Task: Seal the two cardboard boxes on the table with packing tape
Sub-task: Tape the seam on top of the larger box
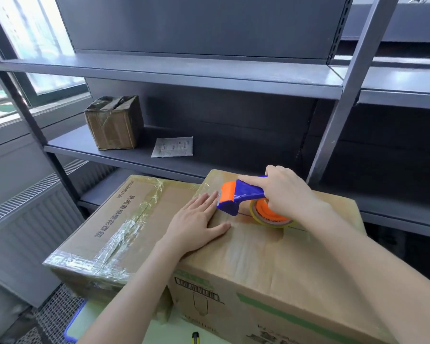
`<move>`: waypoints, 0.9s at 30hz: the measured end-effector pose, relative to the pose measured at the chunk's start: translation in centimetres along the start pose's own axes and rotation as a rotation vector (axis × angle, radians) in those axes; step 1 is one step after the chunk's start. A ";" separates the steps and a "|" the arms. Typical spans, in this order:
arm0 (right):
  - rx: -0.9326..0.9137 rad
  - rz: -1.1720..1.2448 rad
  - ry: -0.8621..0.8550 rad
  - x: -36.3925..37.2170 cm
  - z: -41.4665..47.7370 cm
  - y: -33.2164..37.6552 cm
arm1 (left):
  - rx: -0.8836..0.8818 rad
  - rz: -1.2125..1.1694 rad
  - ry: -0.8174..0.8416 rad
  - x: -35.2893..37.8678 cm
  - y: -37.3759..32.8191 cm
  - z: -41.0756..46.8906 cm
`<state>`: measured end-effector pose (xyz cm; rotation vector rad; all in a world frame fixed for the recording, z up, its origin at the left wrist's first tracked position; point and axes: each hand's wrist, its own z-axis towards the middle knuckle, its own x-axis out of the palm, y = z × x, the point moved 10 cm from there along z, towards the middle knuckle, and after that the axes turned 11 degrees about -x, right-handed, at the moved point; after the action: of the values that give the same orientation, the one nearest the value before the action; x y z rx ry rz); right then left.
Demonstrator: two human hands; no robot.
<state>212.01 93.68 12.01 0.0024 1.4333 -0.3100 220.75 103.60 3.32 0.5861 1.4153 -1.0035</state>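
Observation:
Two cardboard boxes stand side by side on the table. The left box (124, 227) is lower and carries shiny clear tape along its top seam and edges. The right box (271, 264) is taller, with green print on its front. My right hand (287, 193) grips the handle of a blue and orange tape dispenser (238, 197), its roll of clear tape (268, 217) resting on the right box's top seam. My left hand (196, 219) lies flat, fingers straight, on the right box's top just left of the dispenser's blade.
A grey metal shelf unit (209, 78) stands right behind the boxes. On one shelf sit a small taped carton (114, 122) and a white paper packet (173, 147). A yellow and black tool tip (195, 338) lies on the table's near edge. A radiator and window are at left.

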 end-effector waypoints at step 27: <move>0.022 -0.047 0.087 -0.4 -8.7 -6.4 | -0.066 0.058 0.067 0.6 0.0 0.1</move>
<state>202.16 89.27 12.36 0.0005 1.5173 -0.3680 220.67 103.40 2.76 0.6134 1.4770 -0.8949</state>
